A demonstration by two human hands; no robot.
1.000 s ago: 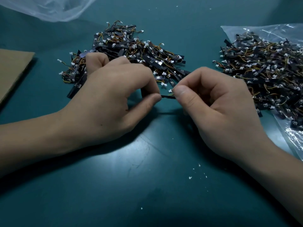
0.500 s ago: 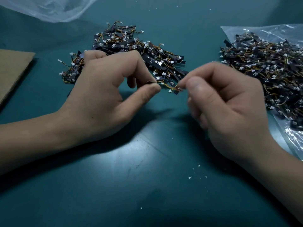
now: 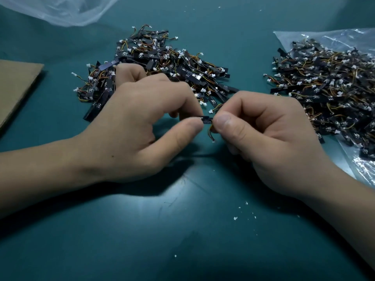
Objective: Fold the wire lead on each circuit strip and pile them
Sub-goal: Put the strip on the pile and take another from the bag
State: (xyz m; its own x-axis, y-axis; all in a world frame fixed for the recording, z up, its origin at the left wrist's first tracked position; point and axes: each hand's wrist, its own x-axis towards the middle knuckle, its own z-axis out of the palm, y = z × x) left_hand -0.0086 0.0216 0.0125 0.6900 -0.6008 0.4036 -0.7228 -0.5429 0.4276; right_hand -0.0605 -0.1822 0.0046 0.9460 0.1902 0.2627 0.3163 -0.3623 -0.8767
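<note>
Both hands meet at the centre of the frame over a teal table (image 3: 182,230). The left hand (image 3: 138,126) pinches one end of a small black circuit strip (image 3: 206,120) between thumb and curled fingers. The right hand (image 3: 269,136) pinches the strip's other end, thumb on top, its fingers curled round under it. The strip lies level between the two thumbs, held above the table. Its thin wire lead (image 3: 211,133) hangs bent down just below the right thumb.

Behind the left hand, in the upper middle of the frame, lies a pile (image 3: 162,63) of black strips with orange and yellow leads and white plugs. At the upper right a second heap (image 3: 328,82) of the same strips rests on a clear plastic bag (image 3: 324,37). Another clear bag (image 3: 60,9) lies at the upper left corner. A brown cardboard sheet (image 3: 16,86) sits at the left edge. A few white crumbs (image 3: 235,218) dot the table in the lower middle.
</note>
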